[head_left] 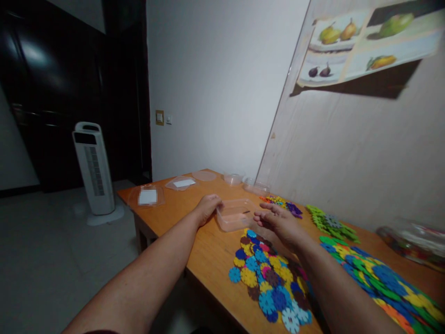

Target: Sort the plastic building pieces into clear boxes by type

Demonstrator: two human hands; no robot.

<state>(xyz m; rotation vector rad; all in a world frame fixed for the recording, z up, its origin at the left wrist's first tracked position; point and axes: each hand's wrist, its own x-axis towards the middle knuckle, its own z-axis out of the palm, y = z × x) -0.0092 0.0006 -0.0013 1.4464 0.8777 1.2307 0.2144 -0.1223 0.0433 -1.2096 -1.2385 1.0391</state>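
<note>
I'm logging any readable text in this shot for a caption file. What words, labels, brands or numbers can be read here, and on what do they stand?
No text can be read anywhere in this view.
White label on the clear lid: blurred out, unreadable.
White label on the second lid: too small, looks blank.
Tower fan: dark top panel, no legible marking.
Wall poster: only fruit pictures, no words.
Clear container between the left hand and right hand: no label visible.
</note>
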